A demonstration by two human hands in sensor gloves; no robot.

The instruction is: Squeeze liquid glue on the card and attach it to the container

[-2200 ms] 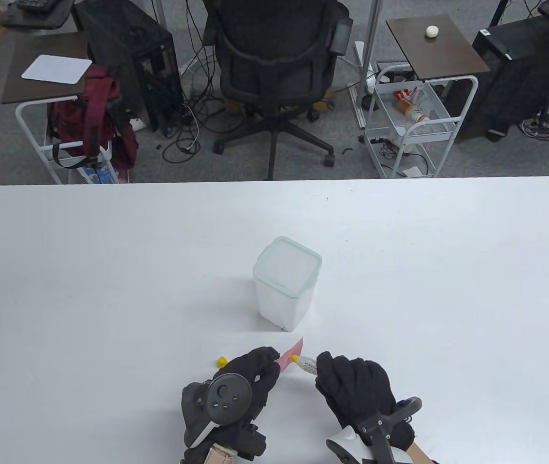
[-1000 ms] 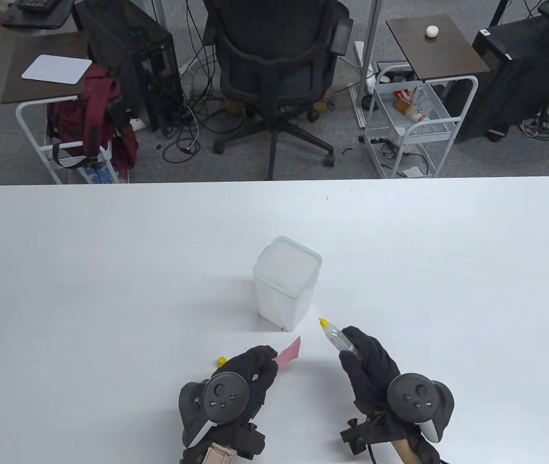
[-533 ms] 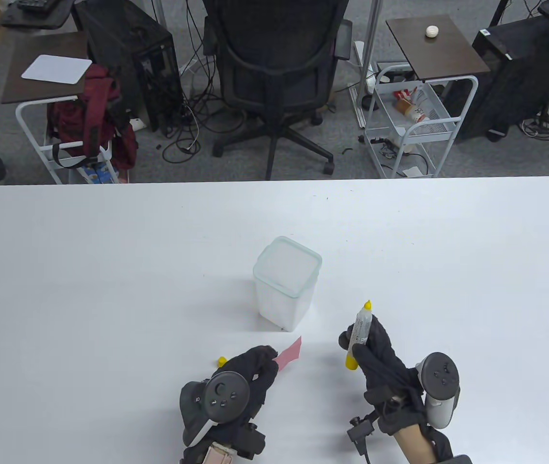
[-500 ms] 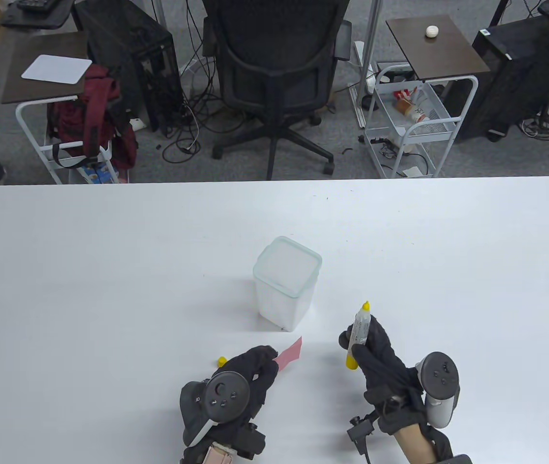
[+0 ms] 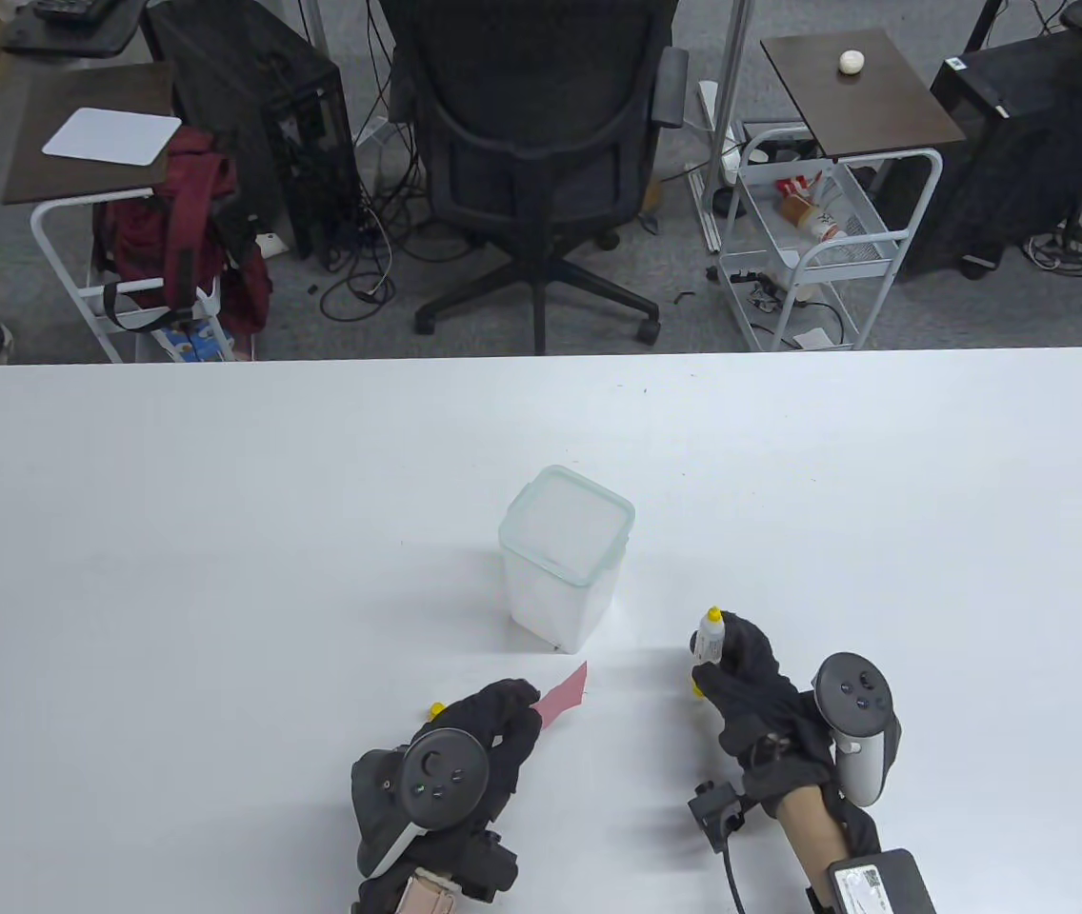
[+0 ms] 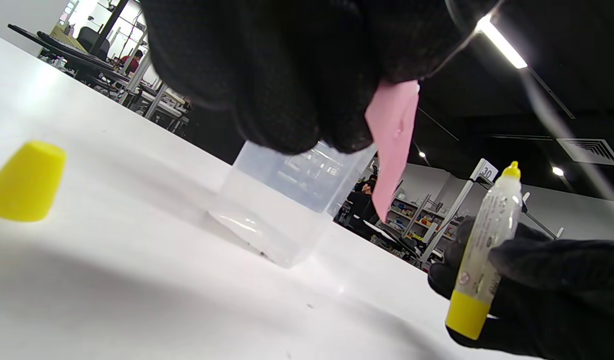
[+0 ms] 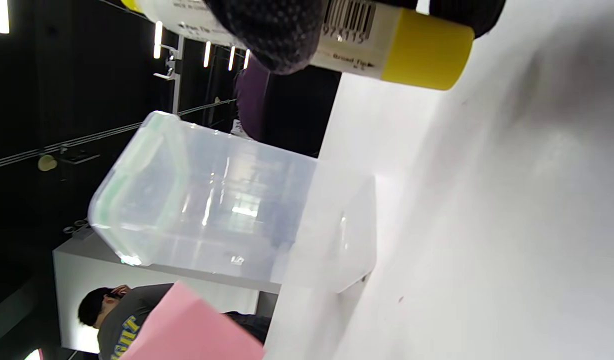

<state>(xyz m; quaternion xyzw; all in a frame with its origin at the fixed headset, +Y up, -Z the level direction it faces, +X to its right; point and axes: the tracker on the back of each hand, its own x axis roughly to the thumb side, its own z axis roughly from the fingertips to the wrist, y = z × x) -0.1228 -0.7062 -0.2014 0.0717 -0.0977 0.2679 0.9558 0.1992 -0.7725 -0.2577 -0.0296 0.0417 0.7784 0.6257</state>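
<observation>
The little yellow cap (image 6: pixel 26 181) sits alone on the white surface (image 5: pixel 217 533), far to the left, so the glue is open. If it stays off too long, the tip could dry or drip.

Next is the left hand (image 5: pixel 465 752). Its grip is closed on one end of the pink card (image 6: pixel 392 145), and the rest of the card hangs free above the surface. A tiny wet spot shows on the card, likely glue. The card is thin and could bend or slip. If its sticky side brushes the glove or the surface, it might stick in the wrong place.

The clear container (image 5: pixel 565 557) stands just past the card, not touching it. Its green-edged lid is on, and it looks empty inside. It looks light, so a hard push with the card could slide or tip it.

On the right, the right hand (image 5: pixel 751 690) has its grip wrapped around the glue tube (image 6: pixel 484 250), held upright with the yellow tip on top. A tight squeeze now could push glue out onto the glove.
</observation>
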